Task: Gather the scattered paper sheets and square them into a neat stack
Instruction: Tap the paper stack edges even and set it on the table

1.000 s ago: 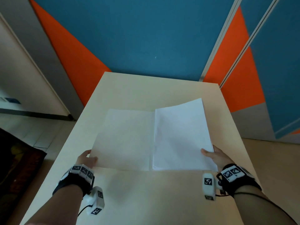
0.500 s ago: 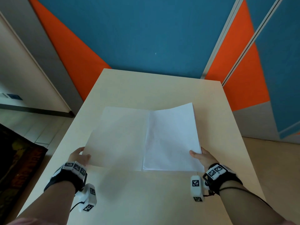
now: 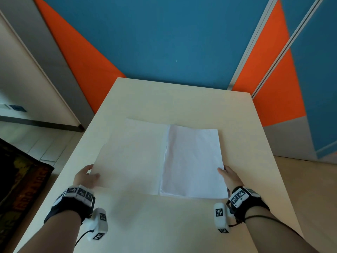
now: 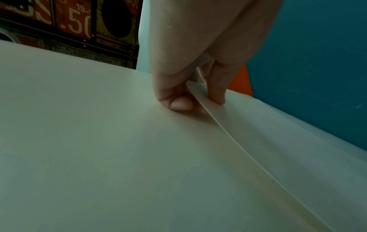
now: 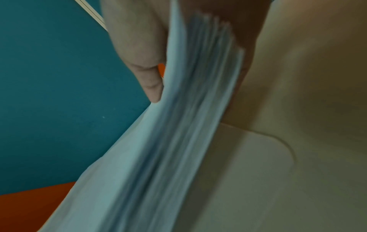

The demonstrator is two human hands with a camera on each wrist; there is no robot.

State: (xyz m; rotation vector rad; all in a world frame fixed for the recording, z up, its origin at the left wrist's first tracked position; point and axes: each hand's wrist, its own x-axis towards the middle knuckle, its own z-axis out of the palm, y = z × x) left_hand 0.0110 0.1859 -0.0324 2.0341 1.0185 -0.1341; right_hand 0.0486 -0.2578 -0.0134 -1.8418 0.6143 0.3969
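Note:
Two lots of white paper lie side by side on the pale table (image 3: 182, 99). The left sheet (image 3: 131, 154) is thin, and my left hand (image 3: 87, 177) pinches its near left corner between thumb and curled fingers (image 4: 178, 102). The paper edge (image 4: 238, 138) lifts slightly off the table. The right stack (image 3: 193, 161) holds several sheets and overlaps the left sheet's right edge. My right hand (image 3: 230, 177) grips the stack's near right edge, thumb (image 5: 147, 75) on top, with the fanned sheet edges (image 5: 188, 109) lifted and blurred.
A blue and orange wall (image 3: 164, 42) stands right behind the table's far edge. A dark patterned rug (image 3: 16, 179) lies on the floor to the left. Bare tabletop (image 3: 164, 225) stretches between my forearms and beyond the papers.
Both hands have drawn the papers leftward and nearer to me. The right stack's far edge, curled up a second ago, now lies flatter, and it overlaps the left sheet a little more.

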